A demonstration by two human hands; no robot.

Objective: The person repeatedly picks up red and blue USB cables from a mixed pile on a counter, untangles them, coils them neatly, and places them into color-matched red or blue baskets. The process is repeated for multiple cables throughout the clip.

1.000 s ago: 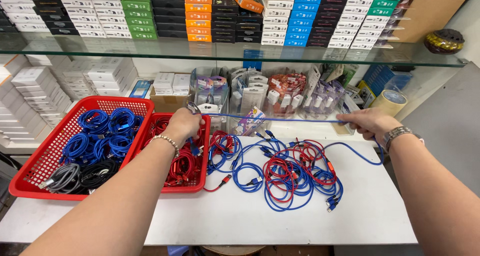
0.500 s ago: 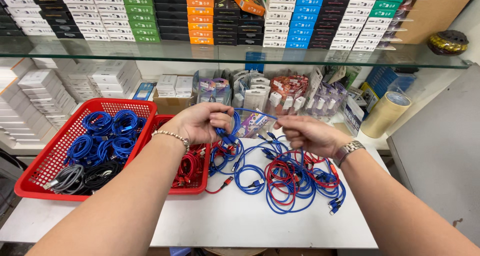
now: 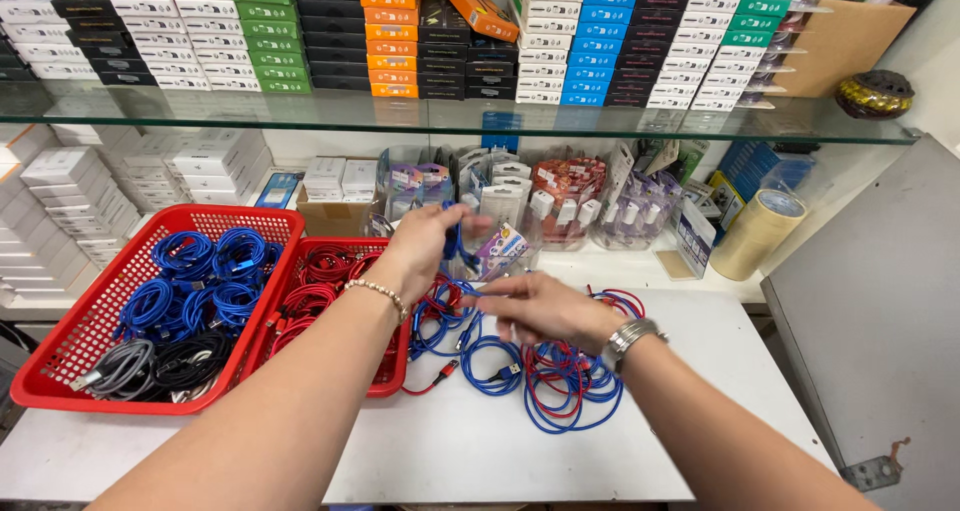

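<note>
Two red baskets sit side by side at the left of the white table [image 3: 480, 451]. The larger basket [image 3: 70, 346] holds neat coils of blue cord [image 3: 200, 276] in the back and grey and black coils [image 3: 150, 363] in front, sorted by colour so each kind stays together. The smaller basket [image 3: 385, 376] beside it holds coiled red cords [image 3: 320, 281].

Just right of that basket, the left hand [image 3: 425, 243] is raised above the table with a beaded bracelet on the wrist. Its fingers are closed around a blue cord [image 3: 452, 243], gathered into loops that hang from the fist, the way one holds a cord while winding it.

Lower and to the right, the right hand [image 3: 545, 309], with a metal watch on the wrist, is blurred. Its fingers appear pinched on the loose run of the same blue cord, keeping it taut between the two hands, though the exact hold is hard to make out.

Under and beyond that hand lies a tangled heap of loose red and blue cords [image 3: 560, 386] on the table. Behind, small packets [image 3: 560, 196] stand in clear tubs, and a roll of tan tape [image 3: 755, 233] stands at the far right. Above, a glass shelf [image 3: 300, 111] carries stacked boxes.
</note>
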